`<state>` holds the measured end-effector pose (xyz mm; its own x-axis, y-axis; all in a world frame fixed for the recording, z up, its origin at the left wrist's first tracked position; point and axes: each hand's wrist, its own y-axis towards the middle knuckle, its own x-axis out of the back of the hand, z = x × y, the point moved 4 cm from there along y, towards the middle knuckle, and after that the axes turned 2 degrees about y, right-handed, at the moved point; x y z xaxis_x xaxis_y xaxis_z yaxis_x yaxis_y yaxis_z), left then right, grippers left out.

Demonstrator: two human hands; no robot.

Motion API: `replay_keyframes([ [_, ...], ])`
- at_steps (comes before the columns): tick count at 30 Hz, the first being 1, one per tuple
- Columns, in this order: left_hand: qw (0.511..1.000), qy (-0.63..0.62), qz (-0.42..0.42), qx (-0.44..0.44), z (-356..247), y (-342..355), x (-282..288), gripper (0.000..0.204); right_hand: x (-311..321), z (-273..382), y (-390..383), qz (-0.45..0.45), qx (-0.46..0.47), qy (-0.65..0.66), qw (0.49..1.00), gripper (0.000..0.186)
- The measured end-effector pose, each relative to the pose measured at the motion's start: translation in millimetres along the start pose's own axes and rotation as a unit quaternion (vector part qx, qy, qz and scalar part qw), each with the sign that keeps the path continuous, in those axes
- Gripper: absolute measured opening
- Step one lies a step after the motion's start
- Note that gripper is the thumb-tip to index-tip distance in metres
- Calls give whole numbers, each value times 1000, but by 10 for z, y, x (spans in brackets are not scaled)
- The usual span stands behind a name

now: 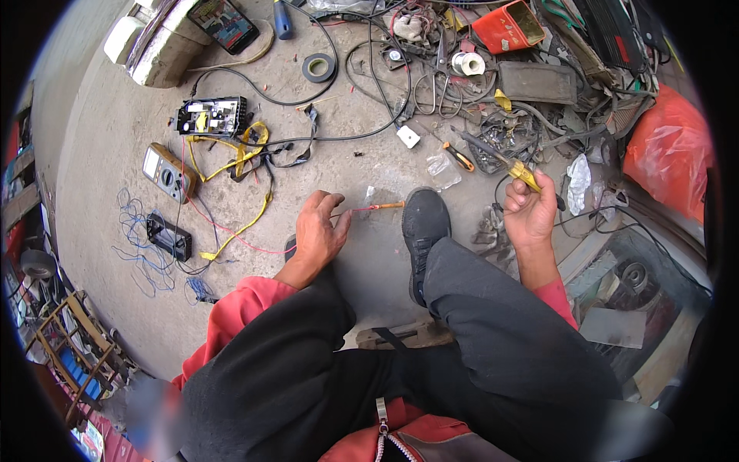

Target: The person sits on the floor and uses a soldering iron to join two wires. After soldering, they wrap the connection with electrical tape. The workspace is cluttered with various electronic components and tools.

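My left hand (317, 231) is closed in a pinch on a thin red wire (358, 210), beside my left knee. From its fingers the wire runs to a small orange stick-like piece (391, 205) by the toe of my right shoe (426, 219). My right hand, (531, 206) raised off the ground, grips a soldering iron (522, 174) by its yellow handle; the dark shaft slants up and left. A yellow-grey multimeter (169, 173) lies to the left, with red and black leads trailing from it. Behind it is an open black case with a circuit board (212, 116).
An empty black casing (169, 237) lies among blue wires. A tape roll (318, 68), an orange-handled screwdriver (459, 156), a solder spool (468, 64) and a red box (508, 27) are farther off. Cables and scrap crowd the back right, near an orange-red bag (668, 154).
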<state>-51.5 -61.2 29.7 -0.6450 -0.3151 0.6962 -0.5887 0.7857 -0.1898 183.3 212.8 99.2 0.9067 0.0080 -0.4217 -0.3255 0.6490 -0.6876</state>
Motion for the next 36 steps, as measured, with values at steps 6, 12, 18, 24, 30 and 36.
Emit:
replay_keyframes([
  [6, 998, -66, -14, -8, -130, 37, 141, 13, 28, 72, 12, -23, 4, 48, 999, 22],
  [12, 996, -91, 5, -20, -276, 113, 210, 6, 174, 406, 20, -9, 45, 150, 988, 22],
  [18, 995, -95, 9, -33, -360, 108, 222, 4, 850, 983, -53, -55, 103, 332, 936, 22],
  [24, 994, -100, 36, -4, -332, 99, 174, 6, 1918, 926, 47, -202, 161, 361, 896, 26],
  [30, 996, -69, 36, -36, -320, 98, 175, 5, 2512, 513, 469, -363, 105, 370, 849, 33],
  [36, 997, -36, 41, -46, -328, 75, 184, 6, 2630, 340, 521, -363, 57, 379, 849, 38],
])
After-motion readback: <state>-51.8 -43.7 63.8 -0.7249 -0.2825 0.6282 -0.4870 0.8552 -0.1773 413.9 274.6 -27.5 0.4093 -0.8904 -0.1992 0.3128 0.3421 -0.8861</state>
